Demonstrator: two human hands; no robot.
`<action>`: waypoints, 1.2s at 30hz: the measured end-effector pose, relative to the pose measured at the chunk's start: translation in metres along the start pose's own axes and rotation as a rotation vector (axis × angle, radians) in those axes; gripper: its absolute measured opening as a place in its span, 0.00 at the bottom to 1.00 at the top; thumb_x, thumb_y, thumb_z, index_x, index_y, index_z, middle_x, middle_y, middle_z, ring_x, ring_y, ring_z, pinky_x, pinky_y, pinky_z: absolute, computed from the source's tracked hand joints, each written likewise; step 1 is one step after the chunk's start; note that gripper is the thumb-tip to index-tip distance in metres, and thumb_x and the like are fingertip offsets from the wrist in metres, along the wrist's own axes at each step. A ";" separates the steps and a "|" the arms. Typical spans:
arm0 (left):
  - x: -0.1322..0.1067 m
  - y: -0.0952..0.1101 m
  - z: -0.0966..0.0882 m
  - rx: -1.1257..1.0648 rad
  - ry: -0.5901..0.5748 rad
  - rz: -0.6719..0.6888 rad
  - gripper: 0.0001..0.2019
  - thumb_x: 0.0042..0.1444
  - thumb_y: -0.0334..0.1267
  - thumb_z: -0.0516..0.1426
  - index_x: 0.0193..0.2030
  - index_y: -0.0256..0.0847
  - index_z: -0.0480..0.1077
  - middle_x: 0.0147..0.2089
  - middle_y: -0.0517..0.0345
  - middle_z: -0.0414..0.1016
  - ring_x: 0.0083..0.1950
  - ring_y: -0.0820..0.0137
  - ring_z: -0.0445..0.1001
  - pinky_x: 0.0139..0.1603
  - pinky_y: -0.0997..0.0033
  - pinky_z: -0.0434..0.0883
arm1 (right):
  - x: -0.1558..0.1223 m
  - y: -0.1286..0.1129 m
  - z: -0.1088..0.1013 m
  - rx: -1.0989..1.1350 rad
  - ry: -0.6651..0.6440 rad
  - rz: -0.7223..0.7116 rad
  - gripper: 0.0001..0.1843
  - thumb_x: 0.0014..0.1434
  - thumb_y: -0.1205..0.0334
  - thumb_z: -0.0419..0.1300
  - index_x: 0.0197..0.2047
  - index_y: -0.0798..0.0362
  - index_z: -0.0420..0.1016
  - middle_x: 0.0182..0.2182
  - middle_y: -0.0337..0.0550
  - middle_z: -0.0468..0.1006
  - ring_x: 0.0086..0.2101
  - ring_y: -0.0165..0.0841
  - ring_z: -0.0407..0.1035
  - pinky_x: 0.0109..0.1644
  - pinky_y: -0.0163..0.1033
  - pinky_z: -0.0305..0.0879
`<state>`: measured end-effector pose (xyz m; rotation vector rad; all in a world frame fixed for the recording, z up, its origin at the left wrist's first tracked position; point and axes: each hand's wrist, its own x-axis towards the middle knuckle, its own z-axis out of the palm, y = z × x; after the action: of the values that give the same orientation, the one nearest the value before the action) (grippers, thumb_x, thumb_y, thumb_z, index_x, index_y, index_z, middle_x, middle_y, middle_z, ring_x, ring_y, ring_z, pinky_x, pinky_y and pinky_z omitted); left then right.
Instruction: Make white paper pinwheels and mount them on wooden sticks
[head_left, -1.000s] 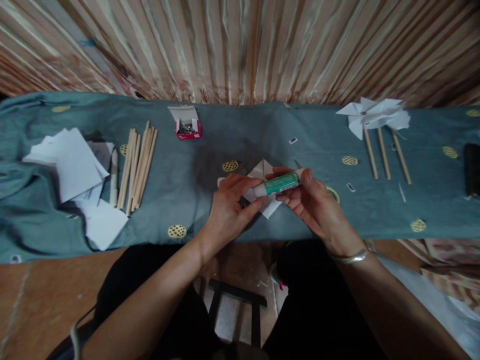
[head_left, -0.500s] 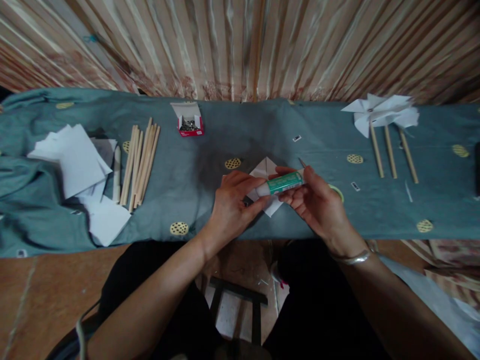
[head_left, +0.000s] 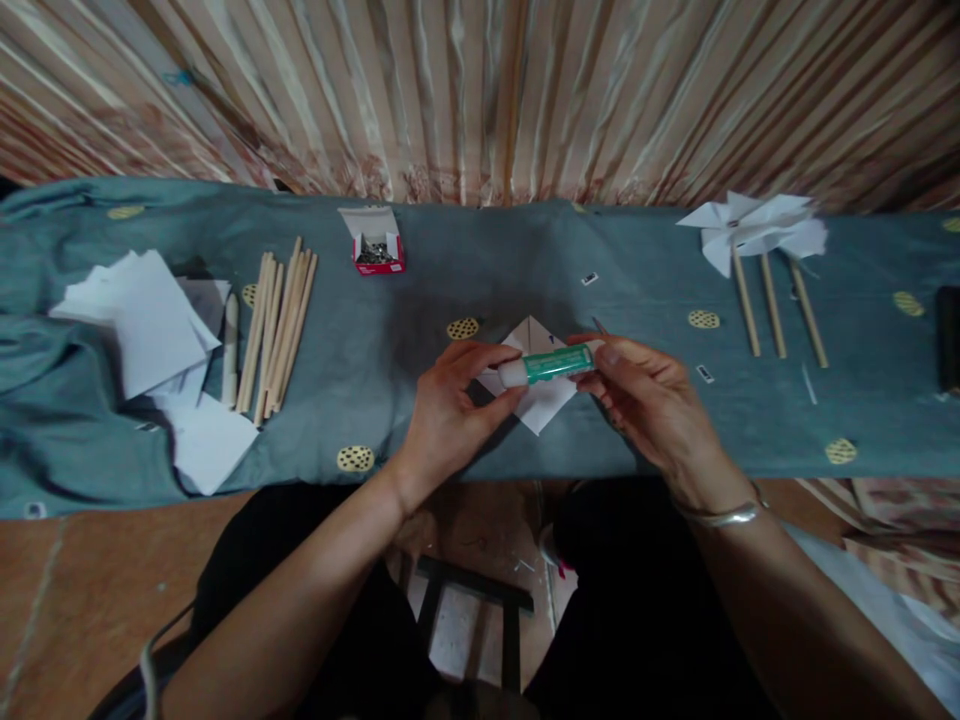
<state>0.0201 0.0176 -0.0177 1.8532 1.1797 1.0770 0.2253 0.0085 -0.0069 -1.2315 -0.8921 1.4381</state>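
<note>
A green and white glue stick (head_left: 551,364) lies level between both hands above a folded white paper square (head_left: 538,398). My right hand (head_left: 651,400) pinches the green barrel end. My left hand (head_left: 450,405) has its fingers closed round the white cap end. The paper rests on the blue-grey cloth (head_left: 420,310) under the hands.
A bundle of wooden sticks (head_left: 276,322) and a pile of white paper sheets (head_left: 154,345) lie at the left. A small red box of pins (head_left: 375,245) stands open at the back. Finished paper pinwheels on sticks (head_left: 757,245) lie at the right. A dark object (head_left: 949,335) sits at the far right edge.
The glue stick has shifted slightly left and leveled out. My right hand has slid toward its right end, and more of the paper square shows beneath.
</note>
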 end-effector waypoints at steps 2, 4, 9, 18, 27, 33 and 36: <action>0.000 0.000 -0.001 -0.034 0.003 -0.006 0.14 0.52 0.37 0.66 0.46 0.41 0.76 0.43 0.55 0.78 0.44 0.66 0.76 0.48 0.64 0.72 | 0.000 0.000 -0.001 -0.002 -0.002 -0.014 0.12 0.49 0.52 0.72 0.38 0.44 0.84 0.31 0.36 0.83 0.28 0.26 0.74 0.34 0.31 0.75; 0.001 -0.001 -0.002 -0.043 0.004 -0.013 0.14 0.52 0.40 0.67 0.46 0.42 0.77 0.43 0.54 0.78 0.44 0.66 0.75 0.48 0.63 0.73 | 0.000 0.001 0.000 0.012 -0.009 -0.020 0.13 0.47 0.53 0.74 0.38 0.44 0.84 0.33 0.35 0.84 0.31 0.26 0.75 0.37 0.31 0.76; 0.001 -0.003 -0.003 -0.041 0.019 -0.019 0.12 0.53 0.40 0.66 0.44 0.44 0.78 0.43 0.55 0.77 0.44 0.67 0.75 0.48 0.64 0.73 | 0.001 0.002 0.002 0.015 0.009 -0.045 0.14 0.43 0.53 0.76 0.36 0.43 0.85 0.34 0.34 0.85 0.32 0.27 0.77 0.38 0.30 0.77; -0.001 -0.004 -0.002 -0.020 0.029 0.006 0.12 0.52 0.39 0.67 0.44 0.43 0.78 0.43 0.56 0.77 0.45 0.67 0.75 0.49 0.64 0.73 | 0.000 0.005 0.000 -0.036 0.040 -0.041 0.11 0.44 0.53 0.76 0.33 0.43 0.85 0.33 0.35 0.85 0.31 0.26 0.77 0.37 0.30 0.78; -0.001 -0.003 -0.002 -0.016 0.022 0.007 0.11 0.52 0.38 0.67 0.43 0.42 0.77 0.42 0.56 0.77 0.44 0.68 0.75 0.48 0.64 0.73 | -0.001 0.004 0.002 -0.080 0.069 -0.021 0.12 0.45 0.50 0.75 0.32 0.45 0.84 0.32 0.38 0.85 0.30 0.31 0.77 0.36 0.38 0.80; 0.000 -0.002 0.000 -0.032 0.037 0.004 0.12 0.53 0.39 0.67 0.43 0.41 0.77 0.42 0.56 0.77 0.44 0.68 0.75 0.48 0.65 0.73 | -0.002 0.003 0.003 -0.011 0.014 0.010 0.15 0.45 0.48 0.74 0.36 0.44 0.84 0.34 0.37 0.84 0.30 0.30 0.76 0.37 0.37 0.78; 0.000 0.000 0.004 -0.060 0.035 0.004 0.11 0.53 0.40 0.66 0.43 0.41 0.77 0.41 0.56 0.77 0.44 0.68 0.75 0.48 0.65 0.72 | -0.006 0.006 0.011 0.069 -0.041 0.074 0.20 0.44 0.48 0.75 0.40 0.43 0.83 0.33 0.36 0.83 0.29 0.29 0.74 0.36 0.36 0.77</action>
<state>0.0240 0.0170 -0.0193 1.7980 1.1523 1.1393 0.2129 0.0023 -0.0089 -1.1984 -0.8249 1.5450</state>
